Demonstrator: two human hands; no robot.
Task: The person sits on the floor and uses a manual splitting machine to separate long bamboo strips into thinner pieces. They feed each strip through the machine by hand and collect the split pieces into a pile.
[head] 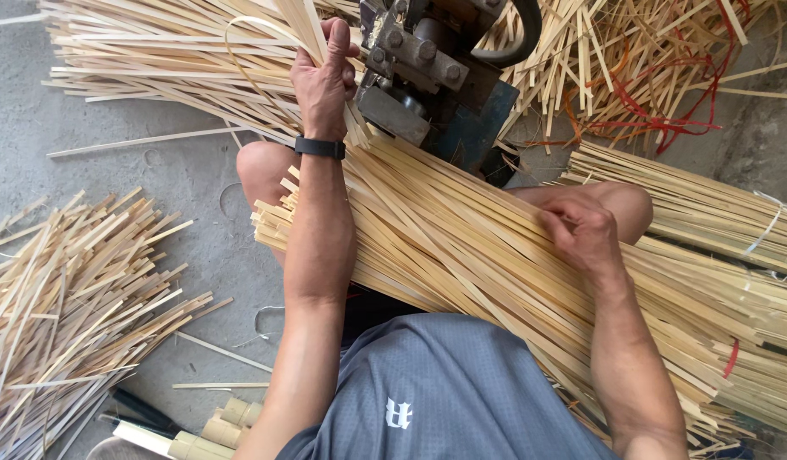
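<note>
My left hand (325, 72) is clamped on thin strips (301, 30) beside the machine (427, 77). My right hand (585, 230) pinches the lap bundle (461, 247); they look light, springy and splintery, best gripped near their ends.

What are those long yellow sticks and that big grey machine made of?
The strips look like split bamboo: pale yellow, flat, matte, with lengthwise grain. The machine looks like metal: grey, with bolts and a worn blue-painted base. The left hand grips strips beside it.
</note>
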